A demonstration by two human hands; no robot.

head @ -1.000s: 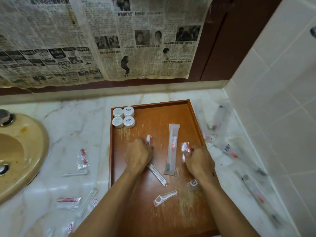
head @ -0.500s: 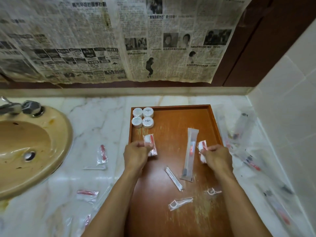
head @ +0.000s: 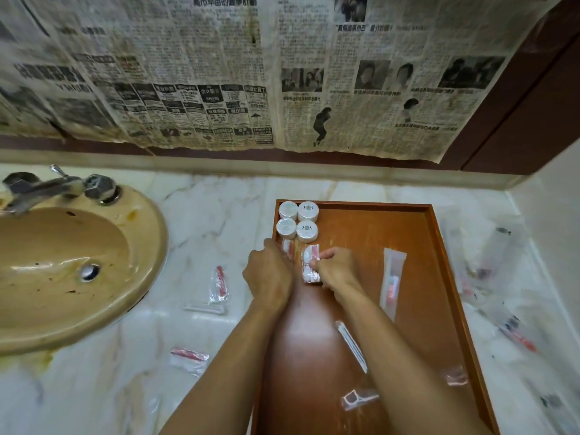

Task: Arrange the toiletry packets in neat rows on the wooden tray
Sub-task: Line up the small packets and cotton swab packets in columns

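The wooden tray (head: pixel 439 246) lies on the marble counter. Several round white containers (head: pixel 298 221) sit in its far left corner. Just below them my left hand (head: pixel 270 274) holds a small red-and-white packet (head: pixel 287 248) against the tray's left edge. My right hand (head: pixel 337 270) pinches a second red-and-white packet (head: pixel 309 265) right beside it. Further right on the tray lie a long toothbrush packet (head: pixel 391 281), a thin white stick packet (head: pixel 351 345), a floss pick packet (head: pixel 357 398) and another small packet (head: pixel 455 376).
A tan sink (head: pixel 62 271) with a metal tap (head: pixel 59 183) fills the left. Loose packets (head: pixel 218 284) lie on the counter left of the tray, and several clear packets (head: pixel 496 265) lie to its right by the tiled wall. Newspaper covers the back wall.
Both hands moved toward the tray's far left corner with their packets. The right hand carried its packet from beside the toothbrush packet to next to the left one. The camera view shifted left.
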